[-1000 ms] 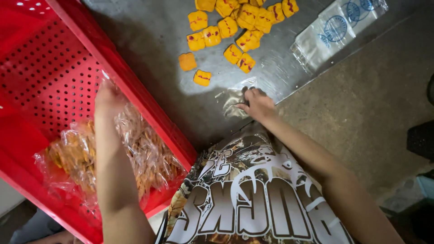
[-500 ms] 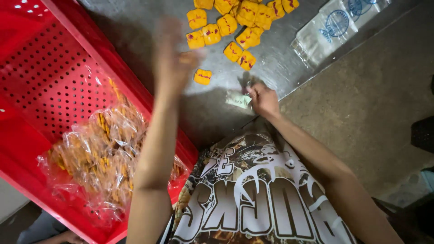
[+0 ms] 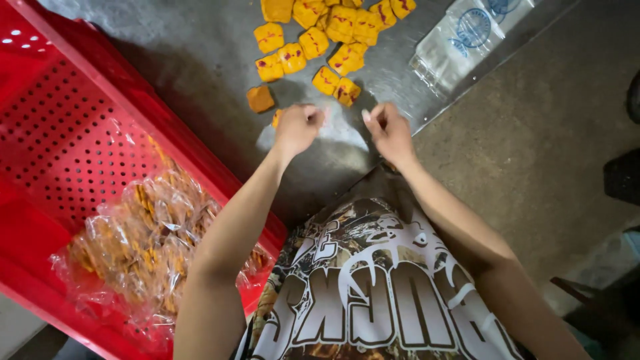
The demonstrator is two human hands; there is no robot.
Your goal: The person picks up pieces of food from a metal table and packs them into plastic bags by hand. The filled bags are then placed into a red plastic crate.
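Note:
My left hand (image 3: pixel 298 127) and my right hand (image 3: pixel 389 130) are side by side over the grey metal table (image 3: pixel 200 73), each pinching an edge of a small clear plastic bag (image 3: pixel 340 133) stretched between them. Just beyond the hands lie several orange square pastries (image 3: pixel 313 40) with red marks. One darker pastry (image 3: pixel 260 99) sits apart to the left. Another is partly hidden under my left hand.
A red perforated crate (image 3: pixel 60 133) stands at the left and holds several filled clear bags of pastries (image 3: pixel 147 240). A stack of empty clear bags with blue print (image 3: pixel 467 33) lies at the table's far right edge. Concrete floor (image 3: pixel 533 133) is to the right.
My left hand left the filled bags in the crate and swung right across the table to the small clear bag that my right hand held.

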